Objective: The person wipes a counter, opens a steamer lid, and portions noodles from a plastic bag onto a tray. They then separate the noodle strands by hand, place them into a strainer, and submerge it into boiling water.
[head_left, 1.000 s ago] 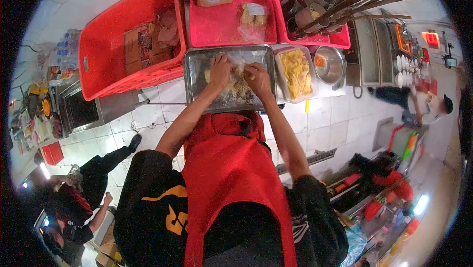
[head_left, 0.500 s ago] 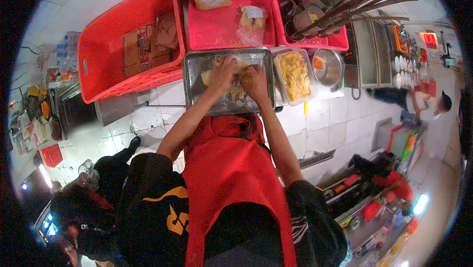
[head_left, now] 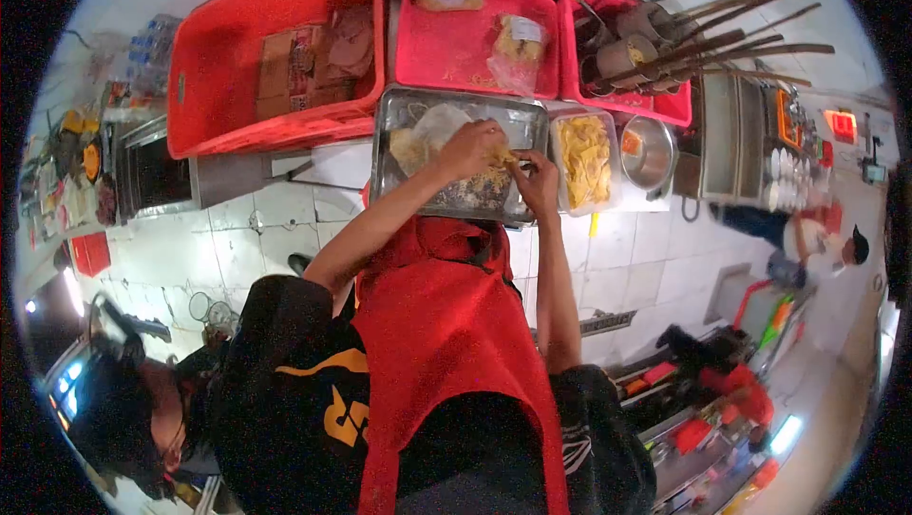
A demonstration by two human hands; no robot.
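Observation:
A rectangular metal tray (head_left: 382, 159) lies in front of me, with pale crumbs and noodle-like strands scattered over its bottom. Above its right half, my left hand (head_left: 472, 150) and my right hand (head_left: 538, 184) meet at a small yellowish clump of food (head_left: 510, 160). Right-hand fingertips pinch the clump from the right; the left hand's fingers curl at its other side, partly hidden. A clear plastic bag (head_left: 439, 123) with pale yellow contents lies in the tray's left half, beside my left hand. Right of the tray stands a clear tub (head_left: 560, 194) of folded yellow pieces.
A steel bowl (head_left: 655, 173) stands beyond the tub. Behind the tray are a red crate (head_left: 223, 68) with cardboard, a pink tray (head_left: 432, 49) holding a bagged food pack (head_left: 518, 45), and a pink bin (head_left: 676, 106) with long-handled strainers. Other people (head_left: 161, 410) are nearby.
My hands have shifted right within the tray. The left hand has come away from the plastic bag, and the yellowish clump now shows between both hands. The camera view has shifted slightly.

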